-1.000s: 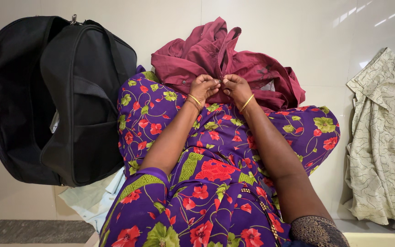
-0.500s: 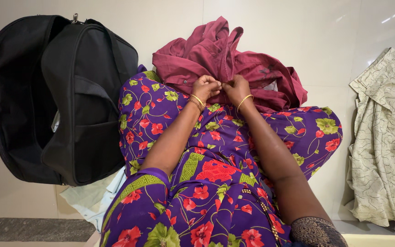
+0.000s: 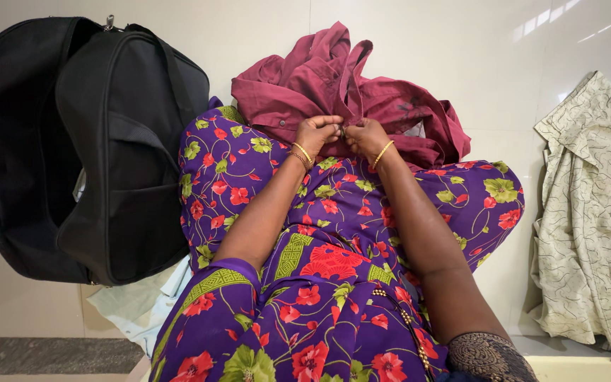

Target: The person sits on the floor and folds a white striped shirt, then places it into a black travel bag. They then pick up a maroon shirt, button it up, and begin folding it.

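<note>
left hand (image 3: 317, 134): moved a touch up and left since half a second ago; fingertips now tucked tighter against the right hand at the shirt edge.
right hand (image 3: 366, 136): wrist turned, bangle now slanted as it was a second ago; knuckles closer to the left hand.
maroon shirt (image 3: 341, 92): front fold between the hands drawn narrower, cloth bunched a bit higher.
view: shifted slightly, black bag (image 3: 86, 141) sits further left and up in frame.
</note>
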